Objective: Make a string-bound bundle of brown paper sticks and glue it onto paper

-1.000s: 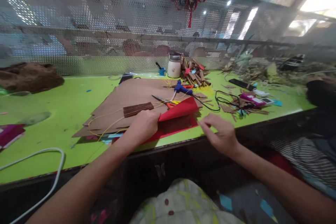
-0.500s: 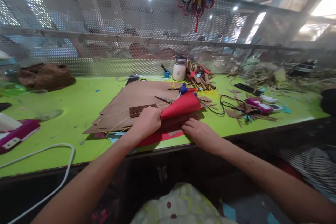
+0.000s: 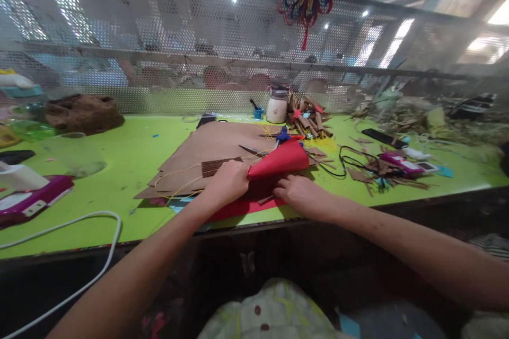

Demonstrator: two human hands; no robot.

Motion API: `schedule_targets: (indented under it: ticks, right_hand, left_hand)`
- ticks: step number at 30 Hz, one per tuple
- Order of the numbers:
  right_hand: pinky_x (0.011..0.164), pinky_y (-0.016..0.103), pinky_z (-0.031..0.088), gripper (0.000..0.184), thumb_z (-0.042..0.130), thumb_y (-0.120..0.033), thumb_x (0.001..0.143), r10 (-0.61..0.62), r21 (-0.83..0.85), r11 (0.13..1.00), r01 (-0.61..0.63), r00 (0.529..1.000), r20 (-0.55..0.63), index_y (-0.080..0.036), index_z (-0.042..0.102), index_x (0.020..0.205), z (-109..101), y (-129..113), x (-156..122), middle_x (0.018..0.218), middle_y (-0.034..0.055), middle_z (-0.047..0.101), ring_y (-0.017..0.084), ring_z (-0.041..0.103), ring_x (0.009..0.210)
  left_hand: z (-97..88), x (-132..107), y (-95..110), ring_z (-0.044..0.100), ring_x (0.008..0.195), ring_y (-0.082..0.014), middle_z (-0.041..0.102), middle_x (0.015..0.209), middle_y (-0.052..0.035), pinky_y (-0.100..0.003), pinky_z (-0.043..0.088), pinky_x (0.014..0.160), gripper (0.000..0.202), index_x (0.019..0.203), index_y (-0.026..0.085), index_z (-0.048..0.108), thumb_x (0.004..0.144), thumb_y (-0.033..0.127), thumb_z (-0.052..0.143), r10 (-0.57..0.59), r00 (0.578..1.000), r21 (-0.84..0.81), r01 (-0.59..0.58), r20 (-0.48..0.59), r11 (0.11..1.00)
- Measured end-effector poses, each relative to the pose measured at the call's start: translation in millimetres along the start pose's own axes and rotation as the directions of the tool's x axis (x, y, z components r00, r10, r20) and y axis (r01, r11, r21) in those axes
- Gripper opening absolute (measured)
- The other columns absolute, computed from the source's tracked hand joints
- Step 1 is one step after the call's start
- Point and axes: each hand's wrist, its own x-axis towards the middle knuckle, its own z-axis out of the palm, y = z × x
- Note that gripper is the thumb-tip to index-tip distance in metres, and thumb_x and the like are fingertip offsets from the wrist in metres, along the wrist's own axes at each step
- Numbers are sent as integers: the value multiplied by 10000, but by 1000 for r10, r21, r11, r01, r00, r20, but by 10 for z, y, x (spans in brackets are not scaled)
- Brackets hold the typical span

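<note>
My left hand [image 3: 228, 183] is closed on the lifted edge of a red paper sheet [image 3: 280, 161], holding it folded up and over. My right hand [image 3: 300, 194] lies underneath that raised flap, on the lower part of the red sheet, fingers reaching in toward the left; the fingertips are partly hidden. The red sheet lies on brown card sheets [image 3: 210, 148] near the front edge of the green table [image 3: 123, 164]. A bundle of dark brown strips [image 3: 218, 165] sits just beyond my left hand, and scissors [image 3: 252, 150] lie behind the flap.
A blue glue gun [image 3: 283, 135], a white jar [image 3: 277, 106], brown card rolls [image 3: 310, 116], black cables [image 3: 353, 161], a pink device [image 3: 397, 163] and paper scraps lie behind and right. A white cable [image 3: 95, 222] and a pink-white device [image 3: 32, 201] are at left. Perforated mesh backs the table.
My right hand came in from the table edge and went under the lifted red flap. My left hand kept holding the flap. The view shifted a little to the left.
</note>
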Motion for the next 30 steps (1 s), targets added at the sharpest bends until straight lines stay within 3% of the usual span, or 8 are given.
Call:
schedule_targets:
  ticks: [7, 12, 22, 30]
  right_hand:
    - [690, 287, 388, 126, 554, -147, 843, 57, 133, 990, -55, 998, -12, -158, 674, 877, 57, 25, 25, 858, 69, 643, 179, 562, 786]
    - [719, 304, 395, 202, 542, -149, 840, 79, 142, 988, -65, 992, -97, -167, 653, 1008, 53, -96, 48, 920, 70, 643, 203, 550, 859]
    - [714, 325, 405, 133, 532, -128, 843, -57, 27, 998, 60, 993, -101, -121, 648, 907, 9, -165, 38, 891, 108, 612, 215, 514, 841]
    - [719, 284, 411, 181, 524, -115, 837, 132, 178, 978, -107, 982, -135, -150, 659, 952, 92, -169, 104, 882, 79, 649, 188, 559, 832]
  left_hand:
    - [10, -16, -9, 580, 599, -167, 670, 727, -94, -250, 398, 564, 243, 797, 145, 659, 776, 137, 418, 3, 1000, -17, -4, -15, 1000]
    - [6, -9, -6, 587, 612, -173, 673, 740, -103, -260, 418, 593, 246, 815, 138, 670, 773, 142, 428, -5, 1000, -21, 5, -2, 1000]
    - [5, -6, 30, 620, 683, -191, 686, 784, -133, -274, 445, 646, 267, 840, 120, 679, 764, 128, 423, -38, 999, 11, 37, 23, 999]
    - [-29, -9, 39, 600, 621, -187, 683, 754, -129, -268, 430, 597, 246, 798, 124, 678, 746, 117, 438, -7, 1000, -6, 7, 21, 1000]
